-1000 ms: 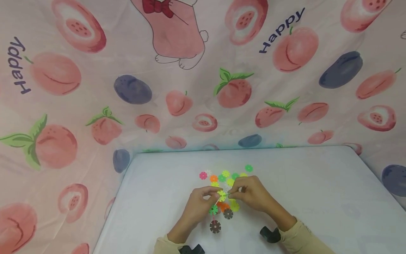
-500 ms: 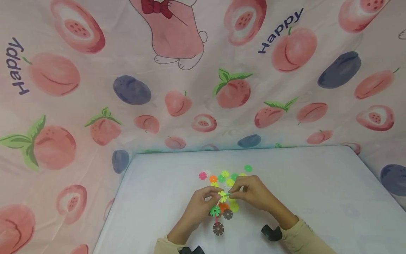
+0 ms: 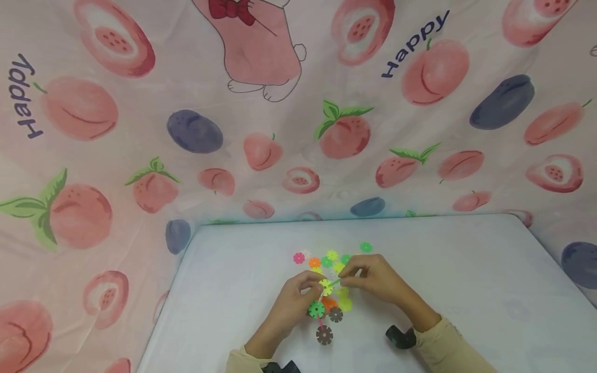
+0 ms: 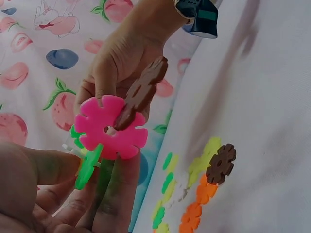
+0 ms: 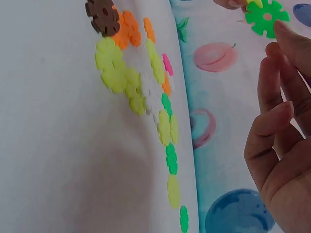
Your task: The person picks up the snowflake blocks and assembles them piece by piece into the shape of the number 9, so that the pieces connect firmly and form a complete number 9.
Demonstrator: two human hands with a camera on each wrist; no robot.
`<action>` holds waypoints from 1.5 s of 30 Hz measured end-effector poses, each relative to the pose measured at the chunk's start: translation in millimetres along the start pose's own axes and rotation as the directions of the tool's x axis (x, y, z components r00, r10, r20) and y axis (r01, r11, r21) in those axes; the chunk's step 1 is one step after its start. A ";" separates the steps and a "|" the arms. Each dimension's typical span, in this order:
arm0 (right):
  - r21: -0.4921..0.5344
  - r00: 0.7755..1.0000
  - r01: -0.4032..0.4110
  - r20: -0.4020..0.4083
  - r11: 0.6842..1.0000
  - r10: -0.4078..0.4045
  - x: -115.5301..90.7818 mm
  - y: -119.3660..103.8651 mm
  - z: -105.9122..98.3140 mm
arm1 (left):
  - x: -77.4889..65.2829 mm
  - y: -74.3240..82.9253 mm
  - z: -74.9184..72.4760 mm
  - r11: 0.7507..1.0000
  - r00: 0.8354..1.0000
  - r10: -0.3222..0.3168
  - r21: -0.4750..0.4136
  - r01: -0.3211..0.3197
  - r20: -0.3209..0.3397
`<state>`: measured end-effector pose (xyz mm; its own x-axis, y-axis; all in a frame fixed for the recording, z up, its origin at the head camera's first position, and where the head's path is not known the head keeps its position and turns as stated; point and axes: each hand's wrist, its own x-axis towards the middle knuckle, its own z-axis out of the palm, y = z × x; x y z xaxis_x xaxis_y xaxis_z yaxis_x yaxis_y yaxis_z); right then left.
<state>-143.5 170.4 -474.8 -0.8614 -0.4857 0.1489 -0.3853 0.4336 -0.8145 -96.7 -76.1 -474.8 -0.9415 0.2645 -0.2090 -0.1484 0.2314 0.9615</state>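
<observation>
Snowflake building discs with notched edges are joined into a chain that hangs from my left hand. Thumb and fingers of that hand pinch the chain near its yellow disc. Lower down come a green disc, a pink disc and a brown disc at the bottom end. My right hand pinches the edge of another green disc, which meets the yellow one edge-on. In the left wrist view, a clear white disc is mostly hidden behind the left thumb.
Loose discs lie on the white table beyond and beneath the hands, among them a pink disc, an orange disc and a brown disc. A far green disc lies apart. A patterned curtain hangs behind.
The right hand has shifted slightly up and away, and more of its green disc shows beside the yellow one. The chain's brown end has swung a little to the right.
</observation>
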 end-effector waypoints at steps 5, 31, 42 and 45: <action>-0.044 0.997 -0.060 -0.043 0.997 0.058 1.1 10.3 -4.7 | -1.3 -1.0 0.1 1.000 1.000 -0.021 -0.021 0.020 -0.021; -0.141 0.893 -0.417 -0.247 0.898 0.376 24.7 73.0 -35.7 | -3.6 -1.2 2.8 0.997 0.999 -0.048 -0.060 0.047 -0.017; -0.174 0.861 -0.482 -0.278 0.859 0.426 35.1 85.9 -34.5 | -3.3 -2.8 2.3 0.996 0.998 -0.057 -0.075 0.057 -0.001; -0.170 0.851 -0.503 -0.265 0.847 0.453 37.1 87.4 -33.7 | -2.9 -3.5 2.2 0.996 0.998 -0.060 -0.073 0.059 0.000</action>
<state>-220.4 215.9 -521.5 -0.9955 -0.0161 -0.0935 0.0509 0.7407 -0.6699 -92.8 -75.6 -478.0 -0.9308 0.2507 -0.2659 -0.2257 0.1779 0.9578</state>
